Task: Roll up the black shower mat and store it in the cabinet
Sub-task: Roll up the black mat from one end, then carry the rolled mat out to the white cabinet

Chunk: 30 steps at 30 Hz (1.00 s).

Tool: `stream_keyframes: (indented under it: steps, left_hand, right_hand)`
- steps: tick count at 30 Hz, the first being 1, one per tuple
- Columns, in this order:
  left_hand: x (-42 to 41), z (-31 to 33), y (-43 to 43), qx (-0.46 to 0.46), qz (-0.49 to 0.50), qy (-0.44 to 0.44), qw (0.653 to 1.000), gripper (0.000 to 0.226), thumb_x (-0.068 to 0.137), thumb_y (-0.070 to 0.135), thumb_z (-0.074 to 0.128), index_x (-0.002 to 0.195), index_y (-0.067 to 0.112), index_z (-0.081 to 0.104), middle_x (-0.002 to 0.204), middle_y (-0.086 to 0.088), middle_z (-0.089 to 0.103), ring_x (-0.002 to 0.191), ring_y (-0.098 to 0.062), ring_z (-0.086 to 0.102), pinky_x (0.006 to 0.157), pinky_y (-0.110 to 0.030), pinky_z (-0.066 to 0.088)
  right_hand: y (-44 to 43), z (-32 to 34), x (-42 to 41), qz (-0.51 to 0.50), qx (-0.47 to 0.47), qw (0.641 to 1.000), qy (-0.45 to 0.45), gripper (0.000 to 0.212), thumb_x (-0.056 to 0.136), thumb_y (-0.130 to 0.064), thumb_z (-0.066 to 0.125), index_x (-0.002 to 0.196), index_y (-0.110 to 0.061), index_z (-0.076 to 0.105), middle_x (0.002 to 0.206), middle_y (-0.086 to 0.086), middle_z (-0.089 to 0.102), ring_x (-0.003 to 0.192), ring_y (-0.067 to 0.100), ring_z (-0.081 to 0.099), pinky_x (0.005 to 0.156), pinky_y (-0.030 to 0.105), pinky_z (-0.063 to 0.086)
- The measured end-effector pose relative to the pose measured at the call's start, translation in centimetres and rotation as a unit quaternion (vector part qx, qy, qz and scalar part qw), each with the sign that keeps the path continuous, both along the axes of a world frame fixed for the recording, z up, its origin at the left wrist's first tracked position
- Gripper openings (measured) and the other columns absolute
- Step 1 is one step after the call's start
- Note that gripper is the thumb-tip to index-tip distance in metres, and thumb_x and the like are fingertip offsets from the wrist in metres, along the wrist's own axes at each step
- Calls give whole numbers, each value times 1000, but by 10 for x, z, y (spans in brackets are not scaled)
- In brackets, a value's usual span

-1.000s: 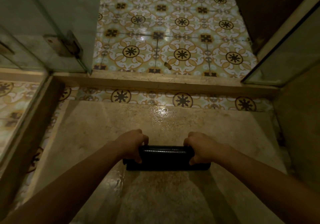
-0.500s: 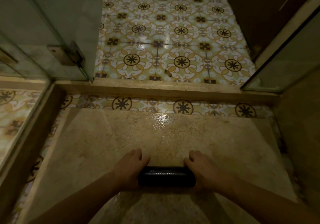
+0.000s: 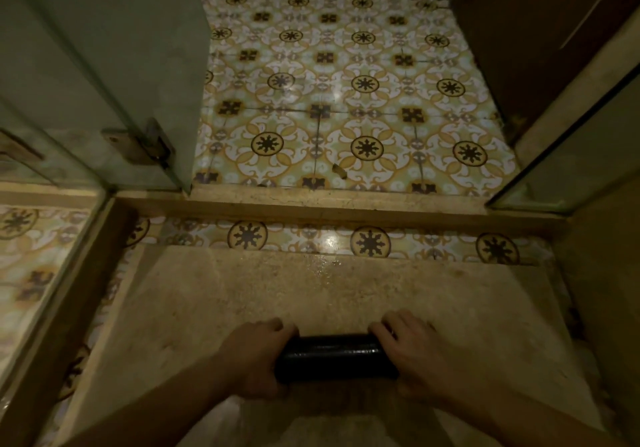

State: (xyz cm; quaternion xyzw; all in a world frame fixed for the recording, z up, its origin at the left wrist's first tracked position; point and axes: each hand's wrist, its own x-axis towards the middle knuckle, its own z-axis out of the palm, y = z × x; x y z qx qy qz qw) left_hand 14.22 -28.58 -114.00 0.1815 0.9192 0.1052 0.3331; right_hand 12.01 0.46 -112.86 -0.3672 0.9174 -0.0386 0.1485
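Beige stone floor point(image 3: 242, 294) of a dim shower stall is gleaming wet, with patterned tiles point(image 3: 346, 100) beyond the curb. Both hands, the left hand point(image 3: 254, 356) and right hand point(image 3: 414, 353), are clamping the ends of the black mat point(image 3: 334, 356), probably keeping the glossy, ribbed-looking roll from springing open as it is lying on the stone.

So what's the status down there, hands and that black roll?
Left hand and right hand each clamped on one end of the black mat. Mat fully rolled, lying on the beige shower floor. Doorway ahead open; cabinet not in sight.
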Motion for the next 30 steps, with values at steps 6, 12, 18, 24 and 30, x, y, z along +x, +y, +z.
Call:
stream_keyframes:
  steps: [6,12,18,24,30]
  left_hand:
    - [-44,57,-6,16,29,-17,999,48,65,49,69,107,37,49,101,10,65,88,-13,62,75,-31,54]
    - [-37,152,0,-27,-40,97,994,36,70,40,59,104,32,49,95,5,64,81,-21,60,71,-33,47]
    - [-36,317,6,-78,-59,118,988,55,72,30,68,120,27,40,103,-2,61,85,-24,58,75,-37,47]
    - [-35,510,22,-97,-3,132,986,54,67,30,67,115,29,42,100,1,62,83,-24,59,73,-37,46]
    - [-42,669,62,-85,91,175,977,51,60,28,70,106,31,48,100,5,64,88,-22,60,76,-36,46]
  right_hand:
    - [-14,63,-40,-18,57,998,27,72,42,-42,86,106,-15,66,94,4,62,80,22,60,64,31,52]
    - [-9,144,-40,-118,57,984,-125,65,62,-40,73,120,-31,45,111,-3,55,96,22,55,73,31,45]
    - [-15,299,-19,-191,49,967,-159,53,64,-36,72,112,-31,50,99,-5,61,86,19,60,65,26,43]
    - [-3,495,-27,-178,68,976,-101,49,63,-31,72,108,-24,54,94,0,65,82,21,60,66,30,39]
    - [26,662,-51,-164,62,984,-37,54,63,-25,76,111,-19,53,99,3,65,86,24,61,66,32,40]
